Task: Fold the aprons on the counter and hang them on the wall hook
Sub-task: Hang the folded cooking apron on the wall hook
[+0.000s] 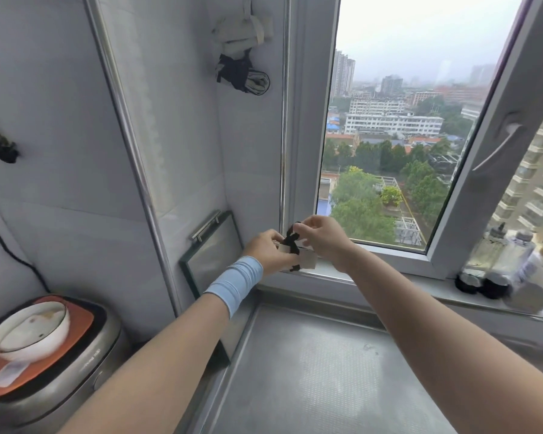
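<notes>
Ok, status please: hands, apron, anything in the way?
Left hand grips folded apron; right hand pinches its black strap. Beige bundle and dark bundle hang on wall above. Nothing seen in the way.

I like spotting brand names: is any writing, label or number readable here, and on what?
No text reads clearly.
Silver cooker: faint mark on its front, too blurred to read.
White slip on its orange lid: nothing legible.
Bottles on the sill: too blurred.
Apron in left hand and right hand: no print visible.

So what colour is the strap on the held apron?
The strap is black, clearest in the head view.
</notes>
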Tool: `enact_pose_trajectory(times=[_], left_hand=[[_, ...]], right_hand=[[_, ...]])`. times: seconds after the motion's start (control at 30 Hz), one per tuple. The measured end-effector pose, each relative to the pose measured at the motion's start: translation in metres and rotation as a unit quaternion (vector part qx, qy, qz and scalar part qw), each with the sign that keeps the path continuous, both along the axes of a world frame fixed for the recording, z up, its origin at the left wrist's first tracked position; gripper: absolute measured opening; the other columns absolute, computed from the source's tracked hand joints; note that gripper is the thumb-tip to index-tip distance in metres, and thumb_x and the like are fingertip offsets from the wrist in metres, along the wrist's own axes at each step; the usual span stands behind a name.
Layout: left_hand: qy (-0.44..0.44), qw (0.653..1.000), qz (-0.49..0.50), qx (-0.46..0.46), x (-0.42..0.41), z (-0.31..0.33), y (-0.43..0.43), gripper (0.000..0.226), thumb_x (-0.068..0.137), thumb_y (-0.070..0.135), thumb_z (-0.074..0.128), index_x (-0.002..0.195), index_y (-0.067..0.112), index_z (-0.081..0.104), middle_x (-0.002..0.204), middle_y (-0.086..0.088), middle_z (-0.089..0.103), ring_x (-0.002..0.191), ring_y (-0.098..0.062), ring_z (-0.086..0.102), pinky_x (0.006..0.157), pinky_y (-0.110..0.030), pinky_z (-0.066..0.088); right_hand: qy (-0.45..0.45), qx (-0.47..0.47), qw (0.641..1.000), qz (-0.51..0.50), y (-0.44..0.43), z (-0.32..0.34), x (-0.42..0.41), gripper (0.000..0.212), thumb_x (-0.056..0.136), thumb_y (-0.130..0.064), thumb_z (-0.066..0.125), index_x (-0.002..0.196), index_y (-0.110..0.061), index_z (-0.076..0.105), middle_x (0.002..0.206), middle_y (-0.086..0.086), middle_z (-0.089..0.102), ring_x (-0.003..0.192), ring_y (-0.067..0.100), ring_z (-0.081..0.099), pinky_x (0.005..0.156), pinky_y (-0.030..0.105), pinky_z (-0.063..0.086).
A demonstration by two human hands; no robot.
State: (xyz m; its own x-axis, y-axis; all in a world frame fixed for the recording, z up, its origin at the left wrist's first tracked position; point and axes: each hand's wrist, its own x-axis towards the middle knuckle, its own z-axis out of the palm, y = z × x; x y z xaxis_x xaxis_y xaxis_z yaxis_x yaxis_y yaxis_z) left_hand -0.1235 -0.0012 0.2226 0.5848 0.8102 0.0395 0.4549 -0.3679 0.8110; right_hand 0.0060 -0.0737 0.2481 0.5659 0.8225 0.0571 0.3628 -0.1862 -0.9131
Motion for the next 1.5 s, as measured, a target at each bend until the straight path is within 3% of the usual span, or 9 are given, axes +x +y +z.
enact_pose_trajectory(times=[0.17, 0.37, 0.5, 0.57, 0.67, 0.77, 0.9, 1.03, 1.5], left_hand=[[-0.085, 0.983, -0.078, -0.142, -0.017, 0.0, 0.015, 0.047, 0.074, 0.028, 0.08, 0.114, 0.021, 0.057, 0.098, -0.004, 0.066, 0.08, -0.015, 0.063, 0.063, -0.028, 0.055], [-0.104, 0.992, -0.055, -0.048, -0.015, 0.002, 0.024, 0.042, 0.088, 0.053, 0.06, 0.105, 0.014, 0.068, 0.079, -0.001, 0.064, 0.071, -0.021, 0.063, 0.056, -0.035, 0.059], [-0.022, 0.99, -0.138, 0.032, -0.022, -0.012, 0.032, 0.035, 0.096, 0.037, 0.055, 0.126, 0.018, 0.054, 0.101, -0.001, 0.059, 0.08, -0.019, 0.061, 0.054, -0.029, 0.057], [-0.013, 0.984, -0.169, 0.049, -0.022, -0.013, 0.036, 0.038, 0.095, 0.032, 0.057, 0.13, 0.02, 0.05, 0.107, -0.004, 0.059, 0.083, -0.015, 0.059, 0.058, -0.025, 0.055], [-0.031, 0.98, -0.195, 0.004, -0.013, -0.009, 0.038, 0.037, 0.095, 0.027, 0.058, 0.131, 0.022, 0.051, 0.106, -0.006, 0.061, 0.093, -0.019, 0.061, 0.066, -0.032, 0.059], [-0.022, 0.98, -0.198, -0.025, -0.001, -0.003, 0.041, 0.034, 0.091, 0.024, 0.062, 0.125, 0.025, 0.059, 0.107, -0.005, 0.068, 0.102, -0.025, 0.065, 0.091, -0.042, 0.055], [-0.061, 0.984, -0.148, -0.077, 0.016, 0.015, 0.047, 0.017, 0.087, 0.02, 0.064, 0.103, 0.023, 0.071, 0.104, -0.007, 0.071, 0.105, -0.03, 0.063, 0.1, -0.043, 0.049], [-0.13, 0.989, -0.036, -0.057, 0.041, 0.046, 0.033, 0.042, 0.082, 0.057, 0.062, 0.087, 0.018, 0.076, 0.085, -0.002, 0.073, 0.068, -0.019, 0.058, 0.07, -0.03, 0.049], [-0.24, 0.94, 0.161, 0.181, 0.061, 0.198, 0.079, 0.025, 0.093, 0.031, 0.058, 0.083, 0.013, 0.072, 0.079, -0.006, 0.07, 0.076, -0.025, 0.062, 0.078, -0.036, 0.055]], right_hand=[[-0.022, 0.027, 0.998, -0.054, 0.014, -0.015, -0.011, 0.018, 0.097, -0.027, 0.056, 0.098, -0.009, 0.061, 0.086, 0.003, 0.069, 0.087, 0.024, 0.066, 0.076, 0.039, 0.051], [0.017, 0.059, 0.993, -0.1, 0.027, -0.015, -0.02, 0.017, 0.099, -0.027, 0.053, 0.09, -0.013, 0.056, 0.084, 0.005, 0.064, 0.08, 0.024, 0.062, 0.078, 0.039, 0.05], [-0.02, 0.023, 0.996, -0.086, 0.029, -0.005, -0.018, 0.017, 0.099, -0.023, 0.056, 0.091, -0.008, 0.056, 0.082, 0.01, 0.066, 0.07, 0.027, 0.069, 0.053, 0.032, 0.048], [-0.035, 0.005, 0.995, -0.093, 0.029, -0.001, -0.014, 0.018, 0.099, -0.024, 0.056, 0.095, -0.007, 0.057, 0.083, 0.011, 0.068, 0.065, 0.023, 0.071, 0.048, 0.027, 0.046], [-0.037, 0.021, 0.992, -0.118, 0.032, 0.005, -0.009, 0.015, 0.098, -0.025, 0.057, 0.093, -0.011, 0.058, 0.082, 0.012, 0.069, 0.062, 0.027, 0.072, 0.06, 0.042, 0.06], [-0.002, 0.041, 0.995, -0.089, 0.032, 0.008, -0.005, 0.018, 0.098, -0.024, 0.059, 0.097, -0.006, 0.059, 0.085, 0.015, 0.066, 0.066, 0.032, 0.068, 0.059, 0.048, 0.061], [-0.003, 0.07, 0.997, -0.036, 0.03, 0.024, 0.013, 0.021, 0.094, -0.025, 0.063, 0.096, -0.005, 0.065, 0.082, 0.008, 0.069, 0.067, 0.019, 0.061, 0.072, 0.044, 0.056], [0.02, 0.105, 0.994, -0.008, 0.03, 0.054, 0.024, 0.022, 0.093, -0.024, 0.067, 0.094, -0.002, 0.066, 0.073, 0.005, 0.063, 0.059, 0.017, 0.057, 0.051, 0.027, 0.053], [0.011, 0.23, 0.973, 0.027, 0.097, 0.191, 0.042, 0.016, 0.093, -0.028, 0.062, 0.079, -0.025, 0.068, 0.072, -0.005, 0.071, 0.068, 0.013, 0.064, 0.075, 0.035, 0.056]])
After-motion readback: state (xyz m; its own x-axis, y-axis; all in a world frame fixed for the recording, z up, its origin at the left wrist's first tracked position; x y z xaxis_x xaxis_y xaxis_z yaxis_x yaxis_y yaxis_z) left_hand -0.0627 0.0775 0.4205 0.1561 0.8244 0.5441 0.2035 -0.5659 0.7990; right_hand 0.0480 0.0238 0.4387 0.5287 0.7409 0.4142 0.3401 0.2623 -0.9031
